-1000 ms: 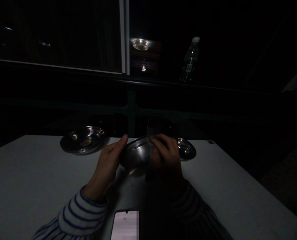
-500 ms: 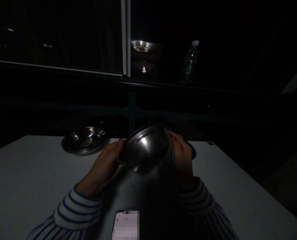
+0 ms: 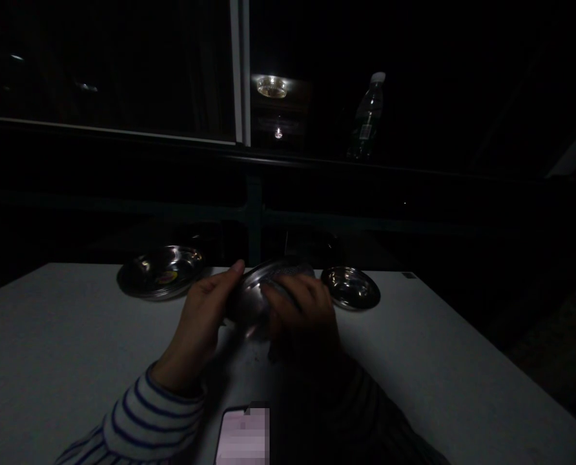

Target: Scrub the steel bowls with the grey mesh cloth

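Observation:
My left hand grips the left rim of a shiny metal bowl, its thumb on the edge. The bowl is tilted above the table, its rounded outside towards me. My right hand lies over the bowl's right side with bent fingers, a dark grey cloth pressed between them and the metal. Much of the cloth is hidden in shadow and behind the fingers. The right hand is slightly blurred.
On the white table, stacked metal basins stand at the back left and a small metal bowl at the back right. A phone lies at the front. Beyond are a window frame and a plastic bottle.
My right hand has moved left with the cloth, from the bowl's right rim across its outside. The small bowl behind it has come into view. My left hand keeps its hold.

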`<action>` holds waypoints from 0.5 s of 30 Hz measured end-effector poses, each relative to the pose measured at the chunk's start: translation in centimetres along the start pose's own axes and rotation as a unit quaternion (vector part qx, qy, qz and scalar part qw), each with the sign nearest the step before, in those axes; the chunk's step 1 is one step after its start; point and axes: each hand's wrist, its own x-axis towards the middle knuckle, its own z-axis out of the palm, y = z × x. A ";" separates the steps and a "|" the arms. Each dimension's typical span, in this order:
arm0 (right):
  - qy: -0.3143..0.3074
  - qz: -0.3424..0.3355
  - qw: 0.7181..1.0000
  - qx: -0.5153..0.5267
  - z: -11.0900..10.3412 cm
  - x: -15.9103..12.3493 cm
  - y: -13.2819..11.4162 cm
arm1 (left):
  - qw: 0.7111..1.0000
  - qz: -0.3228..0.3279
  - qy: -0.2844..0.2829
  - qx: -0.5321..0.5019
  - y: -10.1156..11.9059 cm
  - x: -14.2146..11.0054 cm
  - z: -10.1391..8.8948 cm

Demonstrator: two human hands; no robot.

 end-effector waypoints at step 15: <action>0.123 0.319 0.917 0.205 0.9 -0.2 4.3 | 0.996 0.003 0.001 -0.087 -0.8 0.7 -0.5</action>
